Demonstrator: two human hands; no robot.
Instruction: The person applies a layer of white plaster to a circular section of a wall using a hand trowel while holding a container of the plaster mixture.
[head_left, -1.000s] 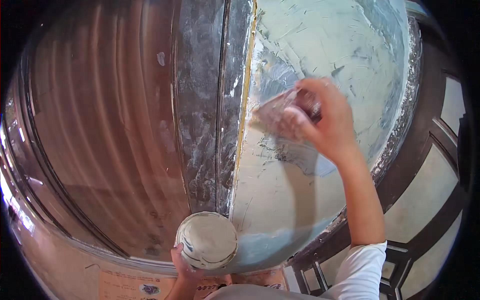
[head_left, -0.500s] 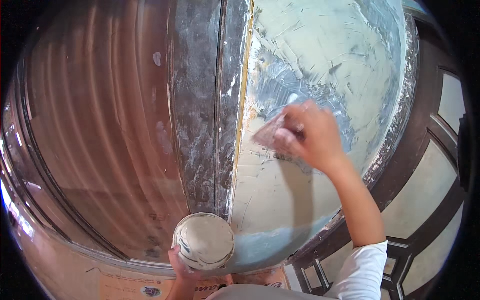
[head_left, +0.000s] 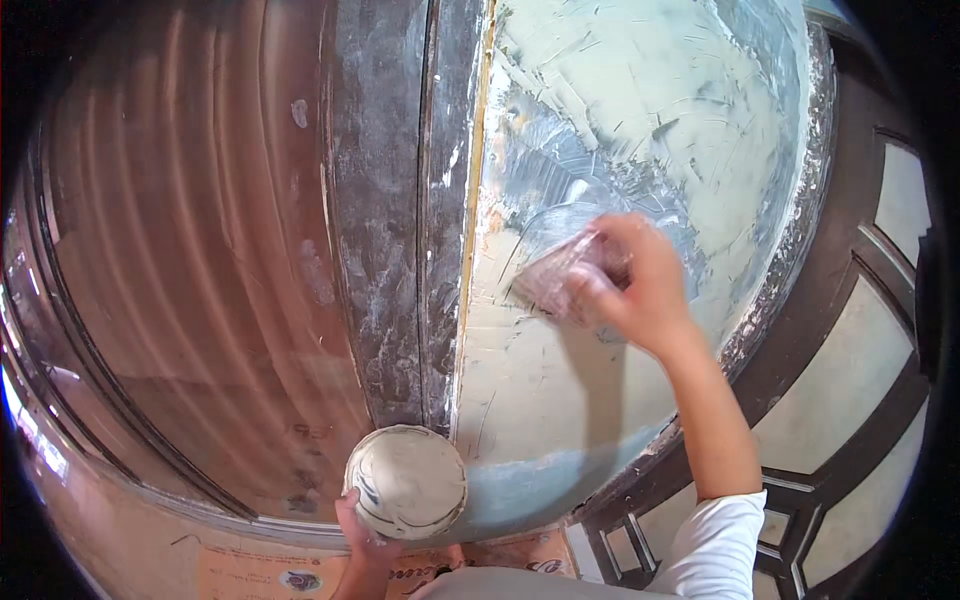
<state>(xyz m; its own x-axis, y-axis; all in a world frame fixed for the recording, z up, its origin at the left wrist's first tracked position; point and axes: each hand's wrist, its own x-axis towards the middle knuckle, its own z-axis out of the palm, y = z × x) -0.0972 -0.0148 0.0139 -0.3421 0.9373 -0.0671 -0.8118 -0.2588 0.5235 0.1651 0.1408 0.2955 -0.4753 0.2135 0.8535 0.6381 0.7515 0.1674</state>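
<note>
1. While the left hand (head_left: pixel 366 528) carries the round tub (head_left: pixel 464 480) at its lower left edge, the thumb lies against the rim; the other fingers are hidden beneath, and how they are bent cannot be told.
2. Cream-coloured putty (head_left: pixel 412 478), filling the tub nearly to the brim, with dark curved streaks at the left and lower edges.
3. Right hand (head_left: pixel 642 285), slightly blurred; thumb and fingers closed around a flat scraper, in front of the coated wall.
4. Flat scraper (head_left: pixel 552 278), wedge-shaped and smeared, its broad end directed left toward the wall; exact contact cannot be told.
5. Wall panel (head_left: pixel 730 140), spread with cream coating, ridged and scratched; a grey-blue patch (head_left: pixel 555 150) above the scraper.
6. Yellowish strip (head_left: pixel 474 200), upright along the panel's left border.
7. Dark wooden post (head_left: pixel 378 230), paint-marked, left of the strip.
8. Brown glossy pane (head_left: pixel 190 260) with wavy vertical folds, far left.
9. Dark-framed panelling (head_left: pixel 805 355), pale insets, right side.
10. Orange printed sheet (head_left: pixel 240 572), low, beside the left forearm.
11. White sleeve (head_left: pixel 715 540), on the right arm.
</note>
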